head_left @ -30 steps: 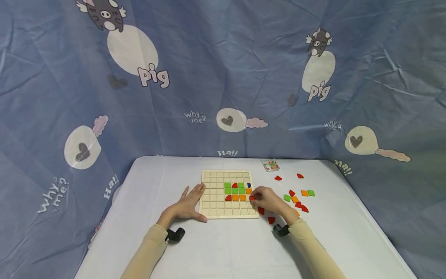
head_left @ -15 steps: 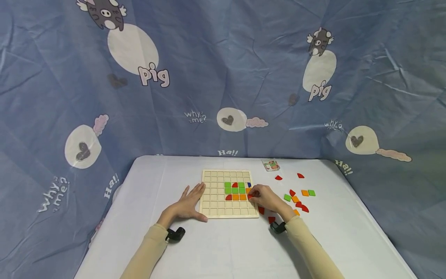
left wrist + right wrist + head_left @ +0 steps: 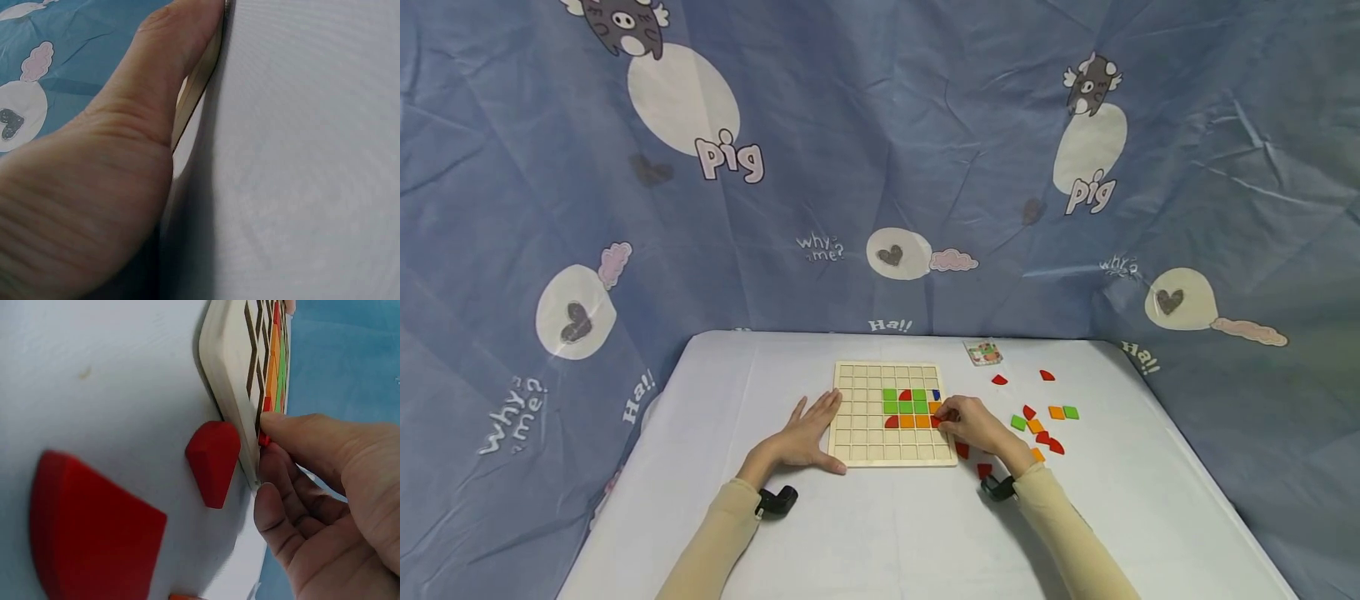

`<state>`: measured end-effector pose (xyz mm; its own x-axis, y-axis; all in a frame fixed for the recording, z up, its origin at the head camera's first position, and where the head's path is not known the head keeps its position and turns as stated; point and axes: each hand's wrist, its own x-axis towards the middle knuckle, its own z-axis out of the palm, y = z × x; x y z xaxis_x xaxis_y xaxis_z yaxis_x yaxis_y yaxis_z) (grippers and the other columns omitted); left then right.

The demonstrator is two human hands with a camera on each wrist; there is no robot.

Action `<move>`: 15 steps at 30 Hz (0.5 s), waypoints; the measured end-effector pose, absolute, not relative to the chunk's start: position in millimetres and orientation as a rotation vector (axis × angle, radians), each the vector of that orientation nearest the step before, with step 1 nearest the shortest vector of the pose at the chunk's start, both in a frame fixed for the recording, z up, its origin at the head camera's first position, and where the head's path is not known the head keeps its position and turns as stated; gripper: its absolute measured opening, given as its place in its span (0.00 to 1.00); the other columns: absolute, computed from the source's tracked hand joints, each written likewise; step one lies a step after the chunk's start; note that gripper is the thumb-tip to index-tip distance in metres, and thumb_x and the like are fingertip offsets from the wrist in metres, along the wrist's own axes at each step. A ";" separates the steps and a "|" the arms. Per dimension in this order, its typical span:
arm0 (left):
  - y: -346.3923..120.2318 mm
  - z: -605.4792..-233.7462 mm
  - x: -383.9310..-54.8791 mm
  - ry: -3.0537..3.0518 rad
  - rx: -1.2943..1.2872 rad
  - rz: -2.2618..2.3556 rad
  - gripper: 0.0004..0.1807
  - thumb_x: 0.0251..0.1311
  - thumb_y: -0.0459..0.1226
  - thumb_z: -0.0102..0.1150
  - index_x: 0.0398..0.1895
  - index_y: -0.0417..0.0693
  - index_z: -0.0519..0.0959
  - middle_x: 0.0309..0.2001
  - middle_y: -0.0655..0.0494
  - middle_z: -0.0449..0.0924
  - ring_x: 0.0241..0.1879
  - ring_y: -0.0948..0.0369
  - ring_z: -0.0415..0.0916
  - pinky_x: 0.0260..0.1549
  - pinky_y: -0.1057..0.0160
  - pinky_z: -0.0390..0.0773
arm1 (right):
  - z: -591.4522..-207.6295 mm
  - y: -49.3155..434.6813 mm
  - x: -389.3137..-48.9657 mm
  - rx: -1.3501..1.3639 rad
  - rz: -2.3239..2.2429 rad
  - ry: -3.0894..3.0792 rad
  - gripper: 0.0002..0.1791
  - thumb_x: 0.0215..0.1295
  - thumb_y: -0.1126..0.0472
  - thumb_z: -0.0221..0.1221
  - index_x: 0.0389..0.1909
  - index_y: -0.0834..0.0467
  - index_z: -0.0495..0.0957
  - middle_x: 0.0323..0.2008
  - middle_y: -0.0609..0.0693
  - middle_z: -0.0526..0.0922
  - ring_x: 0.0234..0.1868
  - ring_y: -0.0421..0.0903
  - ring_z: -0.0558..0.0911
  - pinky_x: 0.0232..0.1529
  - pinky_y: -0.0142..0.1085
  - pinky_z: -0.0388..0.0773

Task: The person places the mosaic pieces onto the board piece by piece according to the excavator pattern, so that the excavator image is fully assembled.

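Observation:
A pale wooden grid board (image 3: 856,437) lies on the white table. Green squares (image 3: 891,407), orange squares (image 3: 914,422), red quarter circles and a blue piece (image 3: 936,395) fill several cells on its right half. My left hand (image 3: 799,437) rests spread, its fingertips and thumb at the board's left edge; the left wrist view shows the thumb (image 3: 147,94) close up. At the right column, my right hand (image 3: 976,425) pinches a red quarter-circle piece (image 3: 935,422) over a cell beside the orange squares. In the right wrist view the thumb covers most of that piece (image 3: 265,439).
Loose red quarter circles (image 3: 984,472), orange squares (image 3: 1056,412) and green squares (image 3: 1018,422) are scattered right of the board. Two red pieces lie just under my right wrist, one near the board's edge (image 3: 215,464). A printed card (image 3: 983,352) lies behind.
My right hand has shifted slightly left with the red quarter circle, bringing it in line with the row of orange squares. The left hand stays where it was.

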<state>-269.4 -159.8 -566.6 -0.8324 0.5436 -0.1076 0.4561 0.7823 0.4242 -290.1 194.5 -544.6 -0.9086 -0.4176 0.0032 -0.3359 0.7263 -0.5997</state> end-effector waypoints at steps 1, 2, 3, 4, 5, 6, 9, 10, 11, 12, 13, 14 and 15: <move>-159.7 -566.6 -269.1 2.750 0.785 0.573 0.75 0.35 0.72 0.64 0.76 0.39 0.36 0.78 0.46 0.33 0.78 0.49 0.31 0.73 0.40 0.27 | -544.9 194.5 -289.7 -0.609 -0.935 2.793 0.05 0.58 0.65 0.67 0.35 0.56 0.82 0.34 0.44 0.82 0.33 0.38 0.77 0.36 0.29 0.79; -159.6 -566.5 -268.8 2.750 0.788 0.577 0.75 0.35 0.72 0.64 0.76 0.39 0.37 0.78 0.45 0.33 0.78 0.49 0.31 0.72 0.40 0.27 | -545.3 194.6 -289.4 -0.605 -0.938 2.791 0.05 0.58 0.65 0.67 0.35 0.56 0.82 0.34 0.44 0.82 0.33 0.38 0.77 0.36 0.29 0.79; -159.6 -566.5 -268.6 2.751 0.790 0.577 0.75 0.35 0.72 0.64 0.76 0.39 0.37 0.78 0.45 0.33 0.78 0.49 0.32 0.72 0.40 0.27 | -545.3 194.7 -289.0 -0.604 -0.943 2.788 0.05 0.58 0.65 0.67 0.35 0.56 0.82 0.34 0.44 0.82 0.33 0.38 0.77 0.36 0.29 0.79; -159.7 -566.6 -268.4 2.751 0.790 0.578 0.75 0.35 0.72 0.64 0.76 0.39 0.37 0.78 0.45 0.33 0.78 0.49 0.32 0.72 0.40 0.27 | -545.1 195.0 -288.5 -0.605 -0.946 2.785 0.06 0.58 0.64 0.67 0.35 0.56 0.81 0.34 0.44 0.81 0.33 0.38 0.77 0.36 0.29 0.79; -159.7 -566.8 -268.3 2.751 0.791 0.581 0.75 0.35 0.72 0.64 0.76 0.39 0.37 0.78 0.45 0.33 0.78 0.49 0.32 0.72 0.40 0.27 | -544.7 195.4 -287.9 -0.604 -0.948 2.786 0.06 0.58 0.64 0.67 0.36 0.56 0.81 0.34 0.44 0.81 0.33 0.38 0.77 0.36 0.29 0.79; -159.8 -566.9 -268.3 2.749 0.791 0.584 0.76 0.35 0.72 0.65 0.76 0.39 0.37 0.78 0.45 0.33 0.78 0.49 0.32 0.72 0.40 0.27 | -543.9 196.2 -287.2 -0.600 -0.955 2.786 0.06 0.58 0.63 0.67 0.36 0.56 0.81 0.34 0.43 0.81 0.34 0.38 0.78 0.37 0.29 0.79; -159.9 -567.4 -268.7 2.748 0.797 0.598 0.75 0.35 0.72 0.65 0.76 0.38 0.37 0.78 0.45 0.33 0.78 0.48 0.32 0.72 0.39 0.27 | -540.1 200.8 -284.8 -0.592 -0.976 2.797 0.06 0.60 0.62 0.65 0.38 0.55 0.80 0.34 0.43 0.80 0.34 0.38 0.77 0.35 0.29 0.78; -159.9 -567.6 -269.0 2.747 0.798 0.595 0.75 0.35 0.72 0.65 0.76 0.38 0.37 0.78 0.45 0.33 0.78 0.48 0.32 0.72 0.39 0.27 | -538.0 203.1 -283.5 -0.586 -0.976 2.801 0.06 0.61 0.61 0.65 0.38 0.55 0.80 0.33 0.43 0.80 0.33 0.38 0.77 0.35 0.29 0.78; -159.9 -567.7 -269.3 2.749 0.800 0.599 0.75 0.35 0.72 0.65 0.76 0.38 0.37 0.78 0.45 0.33 0.78 0.48 0.32 0.72 0.39 0.27 | -536.0 205.9 -282.1 -0.581 -0.978 2.801 0.05 0.61 0.61 0.64 0.38 0.55 0.80 0.33 0.43 0.80 0.33 0.38 0.76 0.34 0.29 0.77; -159.9 -568.0 -269.6 2.750 0.803 0.601 0.75 0.35 0.72 0.65 0.76 0.38 0.37 0.78 0.45 0.33 0.77 0.48 0.32 0.72 0.39 0.27 | -533.6 209.1 -280.4 -0.576 -0.978 2.797 0.06 0.62 0.61 0.64 0.38 0.55 0.80 0.33 0.43 0.79 0.33 0.39 0.76 0.34 0.29 0.77; -160.0 -568.4 -269.7 2.753 0.806 0.603 0.75 0.36 0.72 0.65 0.76 0.38 0.37 0.78 0.45 0.33 0.77 0.47 0.32 0.72 0.38 0.27 | -531.6 212.7 -278.4 -0.573 -0.971 2.791 0.06 0.62 0.61 0.64 0.38 0.55 0.80 0.32 0.43 0.79 0.33 0.40 0.75 0.33 0.29 0.76; -160.2 -568.7 -269.9 2.753 0.803 0.599 0.75 0.36 0.72 0.65 0.76 0.39 0.36 0.78 0.45 0.33 0.77 0.48 0.32 0.72 0.39 0.27 | -529.5 216.4 -276.0 -0.570 -0.960 2.781 0.06 0.61 0.60 0.64 0.39 0.55 0.80 0.32 0.44 0.79 0.33 0.40 0.75 0.33 0.30 0.76; -160.3 -569.0 -269.9 2.752 0.798 0.595 0.75 0.36 0.72 0.65 0.76 0.39 0.36 0.78 0.46 0.32 0.78 0.48 0.32 0.72 0.39 0.27 | -527.9 220.1 -273.4 -0.566 -0.942 2.771 0.07 0.60 0.60 0.65 0.39 0.55 0.80 0.31 0.44 0.78 0.33 0.41 0.75 0.33 0.30 0.75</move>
